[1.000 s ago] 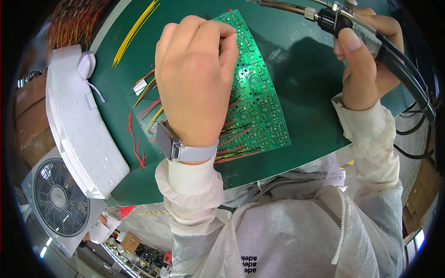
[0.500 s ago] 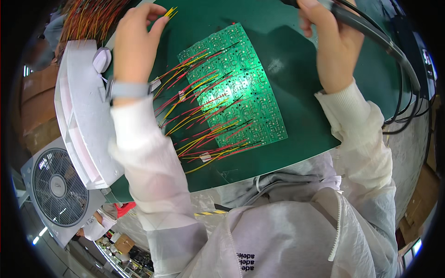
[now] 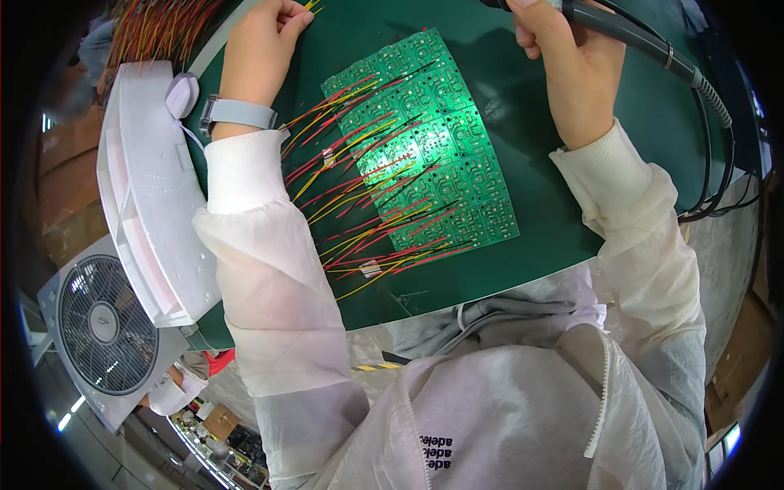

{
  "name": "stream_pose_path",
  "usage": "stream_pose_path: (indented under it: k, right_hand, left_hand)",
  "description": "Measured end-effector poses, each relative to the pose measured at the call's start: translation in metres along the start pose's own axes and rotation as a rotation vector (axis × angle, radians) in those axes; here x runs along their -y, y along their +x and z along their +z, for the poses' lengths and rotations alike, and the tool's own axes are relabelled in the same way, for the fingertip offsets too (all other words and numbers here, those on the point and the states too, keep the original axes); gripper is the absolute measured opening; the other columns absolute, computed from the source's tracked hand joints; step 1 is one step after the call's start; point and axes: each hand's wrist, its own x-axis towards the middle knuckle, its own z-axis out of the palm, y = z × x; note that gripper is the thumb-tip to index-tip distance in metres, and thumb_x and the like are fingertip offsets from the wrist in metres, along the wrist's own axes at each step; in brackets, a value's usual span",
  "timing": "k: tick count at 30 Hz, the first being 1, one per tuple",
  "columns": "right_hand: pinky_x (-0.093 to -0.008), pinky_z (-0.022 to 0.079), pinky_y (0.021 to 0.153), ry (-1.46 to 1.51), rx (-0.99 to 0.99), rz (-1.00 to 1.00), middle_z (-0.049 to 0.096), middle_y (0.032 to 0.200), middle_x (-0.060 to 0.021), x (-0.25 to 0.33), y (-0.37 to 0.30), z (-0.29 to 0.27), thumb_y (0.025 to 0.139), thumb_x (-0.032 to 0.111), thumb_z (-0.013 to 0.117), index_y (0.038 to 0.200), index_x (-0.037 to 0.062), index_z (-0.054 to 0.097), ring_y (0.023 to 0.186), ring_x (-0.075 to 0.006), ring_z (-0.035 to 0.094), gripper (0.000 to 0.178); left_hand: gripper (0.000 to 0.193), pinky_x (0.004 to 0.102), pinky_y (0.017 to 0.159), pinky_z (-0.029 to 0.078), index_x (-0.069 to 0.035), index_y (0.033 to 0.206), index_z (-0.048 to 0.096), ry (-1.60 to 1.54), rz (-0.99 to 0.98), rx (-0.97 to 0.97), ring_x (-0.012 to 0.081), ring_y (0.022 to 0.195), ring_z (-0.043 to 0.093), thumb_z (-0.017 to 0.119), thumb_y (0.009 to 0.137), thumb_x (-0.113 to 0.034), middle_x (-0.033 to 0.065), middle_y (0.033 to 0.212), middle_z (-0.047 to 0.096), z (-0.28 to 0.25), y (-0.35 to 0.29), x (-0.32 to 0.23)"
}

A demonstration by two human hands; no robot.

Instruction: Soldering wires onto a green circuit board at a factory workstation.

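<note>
My left hand (image 3: 260, 42) pinches yellow wires (image 3: 312, 6) at the mat's far edge; my right hand (image 3: 563, 57) clasps the soldering iron (image 3: 629, 34); the circuit board (image 3: 429, 139) between already carries many wires.

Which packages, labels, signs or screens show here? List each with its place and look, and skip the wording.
Small white label tags: on the wires at the lower left edge of the green circuit board, tiny white rectangles.
Printed patch: on the front of the white coat at the bottom, dark lettering in short stacked rows.
Cardboard box: lower left on the floor, brown, small, blurred.
No screens or signs show.
</note>
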Motion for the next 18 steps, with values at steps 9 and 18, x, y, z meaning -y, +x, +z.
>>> stream_pose_path:
  k: [9, 18]
  right_hand:
    - [-0.0189, 0.037, 0.060, -0.143, 0.019, 0.026, 0.054, 0.076, -0.0013, 0.002, -0.003, -0.016, 0.086, 0.009, 0.062, 0.088, 0.0053, 0.045, 0.064, -0.0041, 0.044, 0.017]
    - [-0.0201, 0.036, 0.059, -0.310, 0.036, 0.045, 0.053, 0.075, -0.0011, 0.015, -0.007, -0.029, 0.080, 0.020, 0.068, 0.087, 0.0046, 0.044, 0.065, -0.0050, 0.045, 0.028]
  left_hand:
    - [0.014, 0.0244, 0.063, 0.044, -0.001, 0.097, 0.058, -0.094, 0.066, -0.201, 0.0118, 0.066, 0.053, 0.058, 0.090, -0.014, 0.0039, 0.076, 0.058, -0.019, -0.042, -0.093]
    - [0.010, 0.0366, 0.059, 0.045, 0.000, 0.086, 0.054, -0.113, 0.125, -0.273, 0.0268, 0.067, 0.056, 0.062, 0.081, -0.001, 0.0111, 0.079, 0.053, 0.027, -0.077, -0.119]
